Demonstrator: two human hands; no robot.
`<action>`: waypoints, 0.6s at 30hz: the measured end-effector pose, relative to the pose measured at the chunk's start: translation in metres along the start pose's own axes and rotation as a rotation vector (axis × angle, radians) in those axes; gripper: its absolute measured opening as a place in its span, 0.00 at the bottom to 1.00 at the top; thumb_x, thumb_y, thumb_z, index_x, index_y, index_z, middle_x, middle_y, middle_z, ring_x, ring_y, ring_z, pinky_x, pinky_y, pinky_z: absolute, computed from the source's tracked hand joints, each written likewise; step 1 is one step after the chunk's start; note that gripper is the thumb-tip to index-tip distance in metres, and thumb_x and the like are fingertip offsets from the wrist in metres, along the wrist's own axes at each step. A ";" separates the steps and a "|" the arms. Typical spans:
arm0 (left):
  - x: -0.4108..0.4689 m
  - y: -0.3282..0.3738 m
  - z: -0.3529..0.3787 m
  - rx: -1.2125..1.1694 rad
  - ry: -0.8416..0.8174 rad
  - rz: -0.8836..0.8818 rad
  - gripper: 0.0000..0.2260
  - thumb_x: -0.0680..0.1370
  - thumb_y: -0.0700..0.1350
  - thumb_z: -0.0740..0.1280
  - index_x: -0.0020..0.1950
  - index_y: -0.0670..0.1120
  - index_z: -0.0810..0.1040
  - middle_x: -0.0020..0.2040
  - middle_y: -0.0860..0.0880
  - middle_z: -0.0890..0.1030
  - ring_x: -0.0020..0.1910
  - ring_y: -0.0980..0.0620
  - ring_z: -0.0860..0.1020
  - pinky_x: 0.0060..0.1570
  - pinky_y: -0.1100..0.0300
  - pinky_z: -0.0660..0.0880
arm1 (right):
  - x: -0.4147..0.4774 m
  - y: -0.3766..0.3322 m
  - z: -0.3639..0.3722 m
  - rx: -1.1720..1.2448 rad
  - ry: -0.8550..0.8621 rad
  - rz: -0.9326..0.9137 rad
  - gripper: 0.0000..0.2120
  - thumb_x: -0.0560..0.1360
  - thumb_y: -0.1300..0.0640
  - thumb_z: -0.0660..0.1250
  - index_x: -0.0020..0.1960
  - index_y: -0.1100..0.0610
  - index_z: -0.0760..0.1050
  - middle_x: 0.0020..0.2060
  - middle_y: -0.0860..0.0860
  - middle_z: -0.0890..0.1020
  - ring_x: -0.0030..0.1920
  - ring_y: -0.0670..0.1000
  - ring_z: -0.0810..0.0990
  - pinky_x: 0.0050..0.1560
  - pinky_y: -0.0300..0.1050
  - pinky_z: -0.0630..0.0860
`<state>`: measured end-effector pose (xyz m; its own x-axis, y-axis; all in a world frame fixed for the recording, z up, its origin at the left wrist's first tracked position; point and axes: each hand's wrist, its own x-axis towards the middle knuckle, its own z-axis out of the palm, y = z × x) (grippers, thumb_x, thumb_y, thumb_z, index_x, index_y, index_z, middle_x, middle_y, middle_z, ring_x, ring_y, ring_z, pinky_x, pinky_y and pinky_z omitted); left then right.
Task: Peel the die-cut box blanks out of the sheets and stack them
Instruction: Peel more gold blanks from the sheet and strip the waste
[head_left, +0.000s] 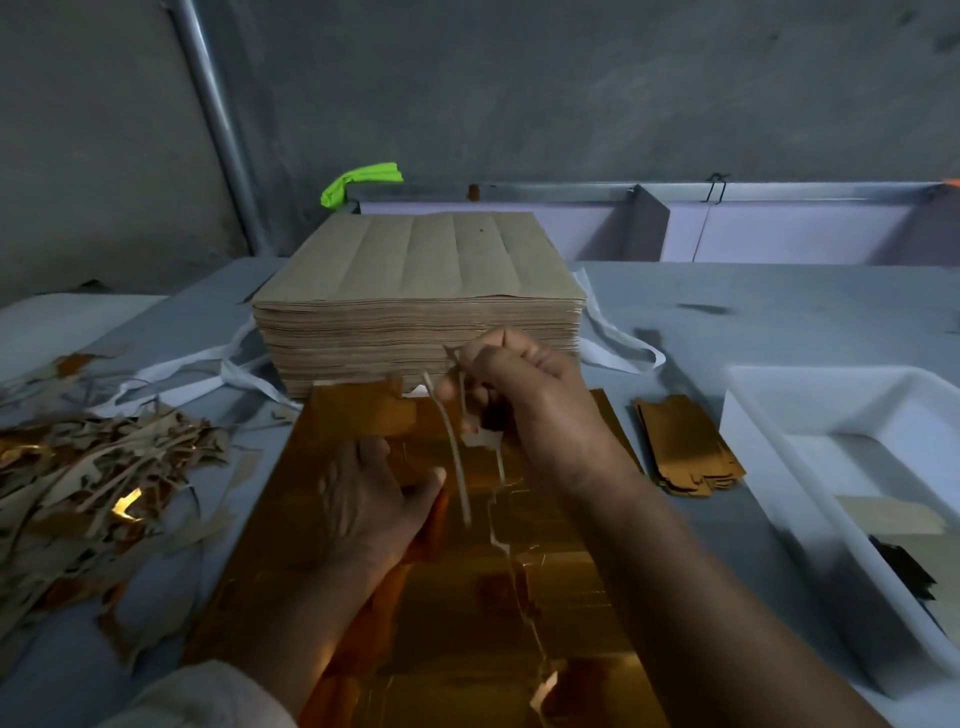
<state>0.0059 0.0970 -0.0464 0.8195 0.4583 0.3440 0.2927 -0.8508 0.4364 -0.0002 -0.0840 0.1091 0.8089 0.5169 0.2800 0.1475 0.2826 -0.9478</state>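
1. Nearest me, a pale sleeve (208, 696) leads up to the left hand (374, 499). It lies on the gold sheet (545, 587) with its fingers spread fairly flat, pressing it down. The blur keeps me from telling whether the thumb hooks an edge.
2. The right hand (519, 384), just beyond the left, has its fingers curled and pinches a thin waste strip (460, 467). The strip hangs down to the sheet between the two hands.
3. The gold sheet lies under both hands, with a ragged tear running down its middle.
4. Just right of the right hand, a small stack of gold blanks (685, 447) lies on the table.
5. Farther right, a white tray (779, 415) holds a tan card piece (888, 519) and a dark scrap (904, 566).
6. Beyond the hands stands a tall stack of brown sheets (415, 280), and left of the left hand is a heap of trimmings (93, 483).
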 end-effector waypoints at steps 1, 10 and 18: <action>-0.001 0.000 0.000 -0.014 0.008 -0.005 0.29 0.68 0.71 0.63 0.58 0.51 0.66 0.57 0.48 0.69 0.58 0.46 0.71 0.61 0.46 0.70 | -0.001 -0.006 0.002 0.030 -0.036 -0.021 0.11 0.78 0.55 0.63 0.37 0.52 0.75 0.38 0.53 0.83 0.32 0.48 0.76 0.37 0.41 0.75; 0.003 0.002 0.002 -0.076 -0.101 -0.148 0.28 0.69 0.66 0.68 0.60 0.53 0.63 0.61 0.47 0.67 0.58 0.44 0.70 0.57 0.45 0.72 | -0.013 -0.042 0.012 0.264 -0.263 -0.175 0.10 0.76 0.61 0.58 0.39 0.57 0.75 0.34 0.54 0.81 0.29 0.49 0.75 0.32 0.38 0.73; -0.003 0.006 -0.015 -0.019 -0.223 0.062 0.11 0.78 0.62 0.59 0.46 0.56 0.73 0.48 0.54 0.69 0.50 0.54 0.71 0.48 0.56 0.70 | -0.016 -0.060 0.005 0.175 -0.117 -0.179 0.09 0.80 0.59 0.59 0.42 0.57 0.72 0.36 0.54 0.81 0.30 0.48 0.74 0.30 0.37 0.72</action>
<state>-0.0017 0.0942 -0.0324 0.9249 0.3354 0.1792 0.2309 -0.8698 0.4360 -0.0248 -0.1051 0.1624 0.7061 0.5332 0.4659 0.1736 0.5075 -0.8440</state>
